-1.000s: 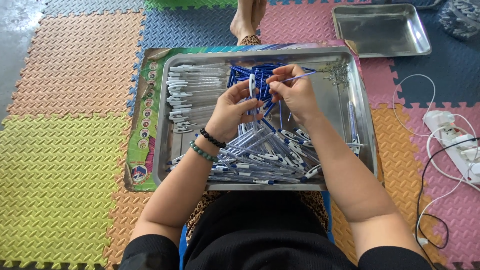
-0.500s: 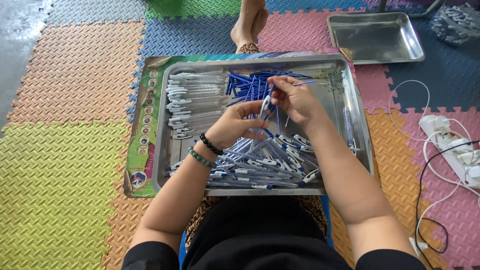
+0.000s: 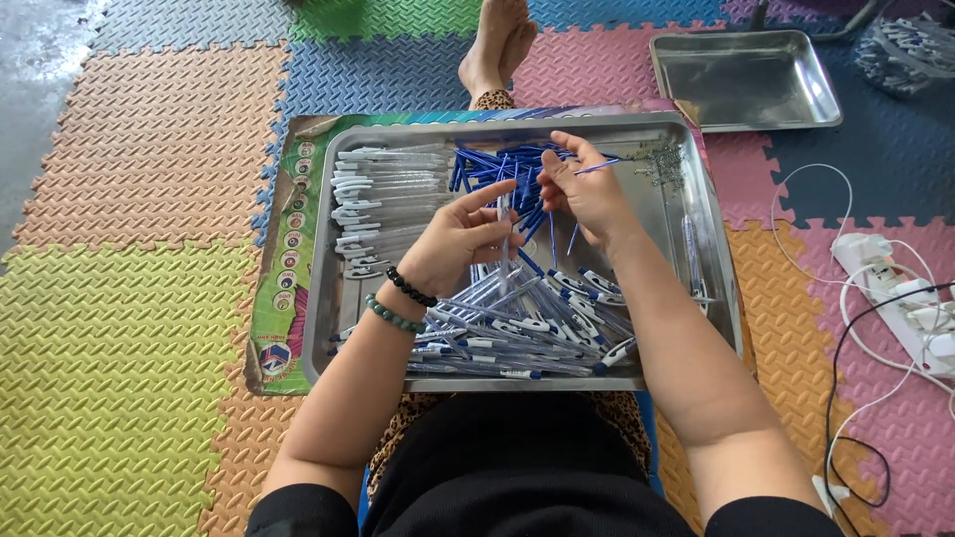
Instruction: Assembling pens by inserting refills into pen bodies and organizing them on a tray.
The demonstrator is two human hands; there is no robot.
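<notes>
clear pen barrel [image 3: 503,231] pinched upright in left hand [image 3: 460,239], blue refill [image 3: 595,167] gripped in right hand [image 3: 585,189] beside it

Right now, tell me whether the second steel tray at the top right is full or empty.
Empty: the second steel tray on the foam mats shows only its bare shiny bottom, nothing inside.

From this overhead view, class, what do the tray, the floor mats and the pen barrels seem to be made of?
Tray: metal, likely steel; shiny grey and reflective.
Mats: probably foam; matte, ridged, with interlocking toothed edges.
Barrels: clear plastic, it seems; see-through and glossy.
</notes>
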